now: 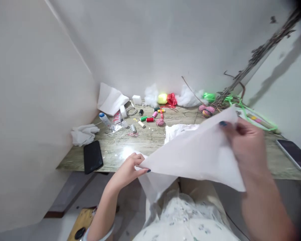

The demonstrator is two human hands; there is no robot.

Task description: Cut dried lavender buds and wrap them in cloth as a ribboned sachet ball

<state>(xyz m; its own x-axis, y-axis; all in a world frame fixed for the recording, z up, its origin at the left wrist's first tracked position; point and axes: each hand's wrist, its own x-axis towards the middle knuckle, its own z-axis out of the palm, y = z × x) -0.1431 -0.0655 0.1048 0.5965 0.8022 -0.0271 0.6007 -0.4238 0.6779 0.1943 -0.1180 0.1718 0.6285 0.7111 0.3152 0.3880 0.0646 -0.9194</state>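
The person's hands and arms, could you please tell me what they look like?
The left hand and right hand are ungloved, with dark blue thumbnails. Both forearms are bare; a pale cuff or band circles the left one.

The thin white sheet (pixel 190 157) is partly above the wood-grain tabletop (pixel 146 142). On its left lies the flat black phone (pixel 93 156).

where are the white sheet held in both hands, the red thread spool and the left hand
White sheet (pixel 190 156): head view, middle of its broad face
Red thread spool (pixel 149 119): head view, wound thread
Left hand (pixel 129 167): head view, back of the hand
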